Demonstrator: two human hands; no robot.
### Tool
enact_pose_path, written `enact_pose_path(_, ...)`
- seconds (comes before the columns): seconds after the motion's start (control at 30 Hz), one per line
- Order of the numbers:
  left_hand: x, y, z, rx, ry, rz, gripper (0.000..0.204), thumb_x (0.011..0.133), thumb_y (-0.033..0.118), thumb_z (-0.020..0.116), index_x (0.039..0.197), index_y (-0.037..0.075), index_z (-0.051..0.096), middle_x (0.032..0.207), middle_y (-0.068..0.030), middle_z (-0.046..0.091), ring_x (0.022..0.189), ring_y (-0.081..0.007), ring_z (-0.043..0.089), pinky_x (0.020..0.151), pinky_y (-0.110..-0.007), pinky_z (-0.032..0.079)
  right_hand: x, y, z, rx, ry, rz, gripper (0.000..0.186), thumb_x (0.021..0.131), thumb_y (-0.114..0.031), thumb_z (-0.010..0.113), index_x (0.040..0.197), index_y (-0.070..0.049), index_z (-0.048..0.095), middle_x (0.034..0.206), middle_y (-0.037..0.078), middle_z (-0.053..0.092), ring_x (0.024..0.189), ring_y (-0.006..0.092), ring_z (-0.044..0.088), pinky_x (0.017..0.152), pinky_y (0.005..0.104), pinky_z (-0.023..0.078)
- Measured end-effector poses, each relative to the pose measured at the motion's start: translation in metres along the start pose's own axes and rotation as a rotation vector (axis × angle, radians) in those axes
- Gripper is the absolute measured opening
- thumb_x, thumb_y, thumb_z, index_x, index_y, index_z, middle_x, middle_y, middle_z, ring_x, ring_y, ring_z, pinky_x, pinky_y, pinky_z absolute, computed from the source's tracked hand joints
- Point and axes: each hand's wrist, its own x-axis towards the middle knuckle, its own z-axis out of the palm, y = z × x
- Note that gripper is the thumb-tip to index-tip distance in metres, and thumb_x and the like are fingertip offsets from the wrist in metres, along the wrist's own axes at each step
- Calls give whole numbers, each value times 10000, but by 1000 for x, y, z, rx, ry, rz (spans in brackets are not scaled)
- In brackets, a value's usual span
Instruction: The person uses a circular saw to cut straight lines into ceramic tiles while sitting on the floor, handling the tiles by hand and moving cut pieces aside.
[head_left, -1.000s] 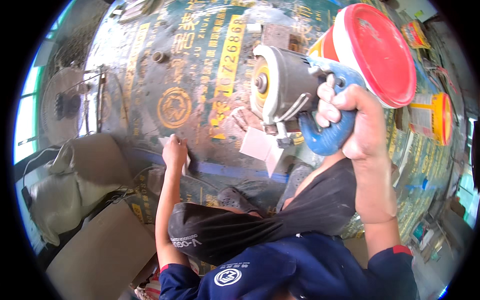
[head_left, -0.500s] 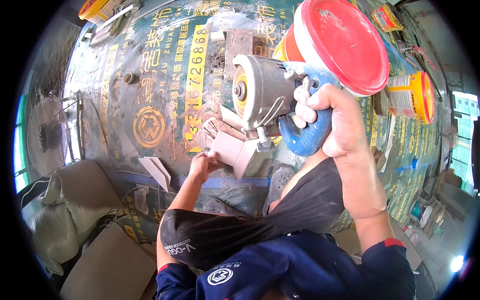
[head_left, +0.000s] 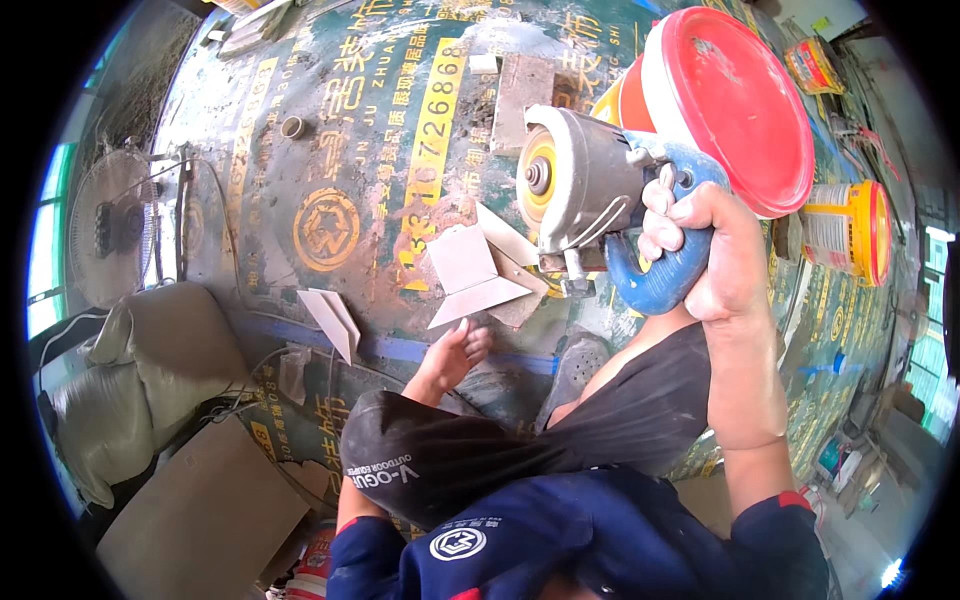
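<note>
My right hand (head_left: 715, 240) is wrapped round the blue handle of a grey hand-held circular cutter (head_left: 590, 185), holding it up with its yellow-centred disc side toward the left. My left hand (head_left: 455, 355) is empty, its fingers extended and partly blurred, just below the cut tile pieces (head_left: 475, 275). Those pale, angular pieces lie together on the green sheeting, some overlapping, left of and below the cutter. A second small stack of pointed tile offcuts (head_left: 332, 325) lies left of that hand.
A big bucket with a red lid (head_left: 735, 110) stands beyond the cutter, and a yellow bucket (head_left: 845, 232) lies to its right. At left are a fan (head_left: 112, 230) and full sacks (head_left: 165, 360). A small ring-shaped cup (head_left: 292, 127) sits on the green floor sheeting (head_left: 270, 200).
My left hand has let go of the tile piece and drawn back toward my knee. The piece now rests flat among the others. My right hand still holds the cutter up.
</note>
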Motion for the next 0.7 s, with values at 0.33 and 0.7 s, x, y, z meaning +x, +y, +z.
enact_pose_path(0.33, 31, 49, -11, 85, 260, 472, 259, 1010, 160, 588, 1257, 119, 524, 1125, -8, 655, 973, -202, 661, 808, -385, 550, -6, 5, 4, -80, -29, 31, 282, 768, -68, 513, 1044, -12, 518, 854, 73, 538, 621, 135, 495, 650, 330, 462)
enact_pose_path(0.7, -30, 107, 79, 625, 185, 778, 272, 1063, 280, 533, 1107, 37, 647, 926, 39, 642, 802, -45, 550, 706, -233, 443, -6, 16, 24, -140, -88, 24, 303, 727, 28, 532, 1029, 13, 539, 812, 92, 552, 598, 152, 514, 595, 320, 458)
